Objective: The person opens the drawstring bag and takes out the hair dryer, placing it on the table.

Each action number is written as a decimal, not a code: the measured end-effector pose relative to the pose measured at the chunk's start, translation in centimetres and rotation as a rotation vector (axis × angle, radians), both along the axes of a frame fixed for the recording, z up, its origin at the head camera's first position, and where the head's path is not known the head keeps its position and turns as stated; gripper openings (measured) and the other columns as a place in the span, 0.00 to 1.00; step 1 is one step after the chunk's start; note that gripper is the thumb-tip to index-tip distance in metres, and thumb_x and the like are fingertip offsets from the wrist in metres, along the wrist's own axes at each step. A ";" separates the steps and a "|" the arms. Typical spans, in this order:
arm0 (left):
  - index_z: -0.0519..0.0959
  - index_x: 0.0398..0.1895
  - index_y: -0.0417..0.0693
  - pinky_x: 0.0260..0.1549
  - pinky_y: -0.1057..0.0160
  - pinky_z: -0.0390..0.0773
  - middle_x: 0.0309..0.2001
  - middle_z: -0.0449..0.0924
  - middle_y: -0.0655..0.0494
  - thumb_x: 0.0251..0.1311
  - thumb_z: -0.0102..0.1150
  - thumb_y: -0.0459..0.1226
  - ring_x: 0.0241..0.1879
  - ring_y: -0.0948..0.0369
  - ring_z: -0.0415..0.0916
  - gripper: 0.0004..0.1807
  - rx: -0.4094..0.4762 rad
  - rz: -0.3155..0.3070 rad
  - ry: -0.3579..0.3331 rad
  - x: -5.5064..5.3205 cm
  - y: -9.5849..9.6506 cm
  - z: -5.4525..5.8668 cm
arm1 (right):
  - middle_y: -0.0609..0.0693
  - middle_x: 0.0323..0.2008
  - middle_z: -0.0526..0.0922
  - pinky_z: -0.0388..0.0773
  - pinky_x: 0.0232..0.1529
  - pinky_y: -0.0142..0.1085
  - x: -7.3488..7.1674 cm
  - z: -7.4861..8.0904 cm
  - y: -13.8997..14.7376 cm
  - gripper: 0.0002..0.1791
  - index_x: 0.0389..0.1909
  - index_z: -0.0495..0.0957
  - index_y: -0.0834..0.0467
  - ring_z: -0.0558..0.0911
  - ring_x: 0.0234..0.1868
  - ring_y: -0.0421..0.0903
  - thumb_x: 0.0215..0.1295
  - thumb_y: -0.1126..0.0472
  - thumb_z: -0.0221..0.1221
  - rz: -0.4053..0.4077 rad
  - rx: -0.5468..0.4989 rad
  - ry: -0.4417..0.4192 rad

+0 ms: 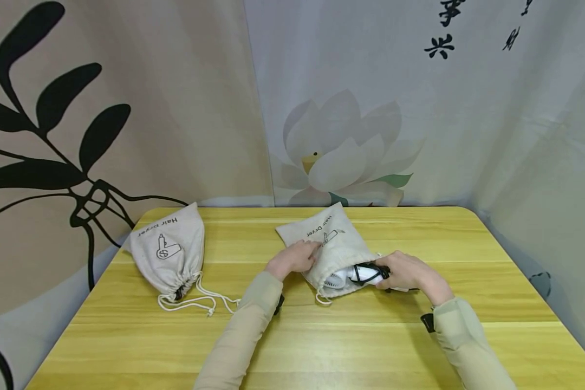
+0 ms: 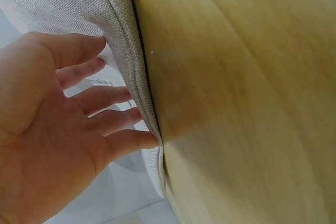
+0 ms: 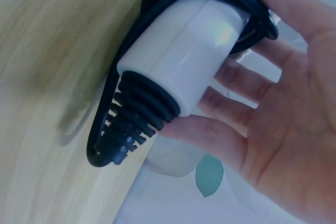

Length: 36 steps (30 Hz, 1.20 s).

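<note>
A pale drawstring cloth bag, printed "Hair Dryer", lies on the table with its mouth towards the front right. Part of a white hair dryer shows in the mouth; the rest is hidden inside. My right hand holds the dryer's handle, thumb on one side and fingers on the other. A black cord is wound about the handle and runs from a ribbed sleeve at its end. On the bag's left side rests my left hand, its loosely bent fingers touching the cloth.
Another "Hair Dryer" bag lies at the table's back left, its mouth gathered and something dark showing there. White drawstrings trail from it to the right, close to my left sleeve. Behind the wooden table hangs a printed curtain.
</note>
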State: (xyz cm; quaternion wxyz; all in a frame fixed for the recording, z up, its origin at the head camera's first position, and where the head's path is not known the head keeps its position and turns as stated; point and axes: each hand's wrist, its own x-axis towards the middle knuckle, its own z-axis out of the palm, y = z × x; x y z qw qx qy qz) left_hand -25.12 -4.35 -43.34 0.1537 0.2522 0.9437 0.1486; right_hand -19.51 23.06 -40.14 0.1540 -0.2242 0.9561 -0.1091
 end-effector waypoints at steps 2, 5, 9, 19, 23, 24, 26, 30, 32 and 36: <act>0.60 0.71 0.48 0.70 0.53 0.60 0.69 0.66 0.49 0.68 0.46 0.38 0.69 0.50 0.61 0.27 0.006 -0.002 0.003 -0.2 -0.1 -0.1 | 0.62 0.57 0.78 0.75 0.54 0.55 0.0 0.0 0.0 0.34 0.59 0.73 0.64 0.77 0.56 0.61 0.56 0.49 0.66 -0.001 0.001 -0.005; 0.61 0.71 0.49 0.68 0.53 0.63 0.68 0.67 0.48 0.68 0.47 0.37 0.68 0.50 0.62 0.28 0.017 -0.001 -0.002 -0.4 -0.1 -0.1 | 0.62 0.57 0.78 0.75 0.54 0.56 0.1 0.1 0.0 0.34 0.59 0.73 0.64 0.77 0.57 0.61 0.56 0.49 0.66 -0.007 -0.001 -0.013; 0.62 0.70 0.51 0.65 0.53 0.66 0.67 0.68 0.48 0.67 0.48 0.37 0.66 0.50 0.64 0.27 0.016 0.003 -0.004 -0.7 -0.2 0.0 | 0.62 0.56 0.78 0.75 0.54 0.55 0.1 0.1 -0.1 0.33 0.59 0.73 0.64 0.77 0.56 0.61 0.56 0.49 0.66 -0.010 -0.002 -0.012; 0.65 0.69 0.54 0.65 0.53 0.66 0.66 0.69 0.49 0.66 0.49 0.36 0.67 0.50 0.62 0.27 0.031 -0.003 0.015 -1.6 -0.3 -0.7 | 0.59 0.53 0.81 0.78 0.43 0.46 0.1 0.1 -0.2 0.32 0.58 0.75 0.63 0.80 0.46 0.49 0.55 0.50 0.66 -0.011 0.006 0.001; 0.64 0.69 0.54 0.66 0.53 0.65 0.66 0.69 0.50 0.66 0.48 0.37 0.68 0.49 0.62 0.27 0.024 -0.005 0.024 -1.6 -0.2 -0.6 | 0.58 0.52 0.82 0.76 0.39 0.41 0.1 0.2 -0.2 0.32 0.57 0.75 0.63 0.78 0.42 0.45 0.54 0.50 0.67 -0.011 0.007 0.001; 0.64 0.69 0.53 0.67 0.53 0.64 0.67 0.68 0.49 0.66 0.48 0.36 0.68 0.49 0.61 0.27 0.016 0.008 0.004 -1.2 -0.1 0.0 | 0.57 0.51 0.82 0.76 0.39 0.41 0.1 0.2 -0.1 0.32 0.57 0.75 0.62 0.78 0.42 0.45 0.54 0.50 0.67 -0.011 0.005 -0.002; 0.64 0.69 0.52 0.67 0.53 0.64 0.67 0.68 0.49 0.67 0.48 0.36 0.68 0.50 0.61 0.27 0.009 0.008 0.012 -1.3 -0.1 -0.1 | 0.58 0.51 0.82 0.77 0.40 0.43 0.2 0.2 -0.1 0.32 0.57 0.75 0.62 0.79 0.43 0.47 0.54 0.50 0.67 -0.011 0.000 -0.006; 0.65 0.69 0.52 0.67 0.55 0.65 0.67 0.68 0.50 0.66 0.49 0.36 0.67 0.50 0.63 0.26 -0.018 -0.004 0.043 -1.5 0.0 -0.4 | 0.59 0.53 0.81 0.78 0.47 0.50 0.2 0.2 -0.1 0.32 0.57 0.75 0.63 0.80 0.49 0.54 0.54 0.50 0.67 -0.007 -0.006 -0.017; 0.65 0.69 0.51 0.67 0.55 0.64 0.66 0.69 0.50 0.67 0.49 0.36 0.67 0.51 0.63 0.26 -0.027 -0.010 0.055 -1.6 0.0 -0.5 | 0.60 0.54 0.80 0.77 0.50 0.53 0.2 0.2 -0.1 0.33 0.57 0.75 0.63 0.79 0.53 0.57 0.54 0.49 0.67 -0.004 -0.005 -0.018; 0.65 0.69 0.51 0.68 0.55 0.64 0.66 0.69 0.49 0.67 0.49 0.36 0.67 0.51 0.63 0.26 -0.031 -0.012 0.059 -1.6 0.0 -0.5 | 0.60 0.55 0.80 0.77 0.51 0.54 0.2 0.2 -0.1 0.33 0.57 0.75 0.63 0.79 0.53 0.58 0.54 0.49 0.67 -0.003 -0.008 -0.019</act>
